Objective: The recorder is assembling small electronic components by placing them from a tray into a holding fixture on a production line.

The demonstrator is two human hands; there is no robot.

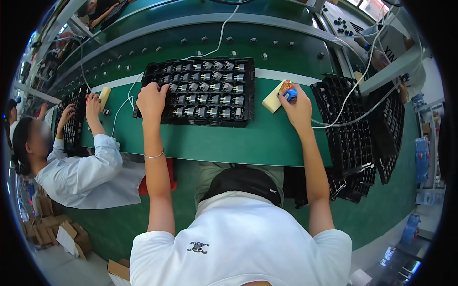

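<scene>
Fingers of the left hand (151,102) bunch over the left side of a black tray (210,123) in the head view, thumb and forefinger drawn close together; whether they grasp anything cannot be told. Those of the right hand (299,108) are closed around a blue and copper-coloured bundle (289,92), held at a pale yellow block (272,101) on the green desk (214,145). Small metal-and-black parts (202,112) sit in the tray's rows, some tilted. The step seems to be handling these parts singly; the next move likely calls for a light pinch that spares the neighbours. Both forearms reach forward, backs of the hands uppermost, the left nearly straight, the right slanting inward
</scene>
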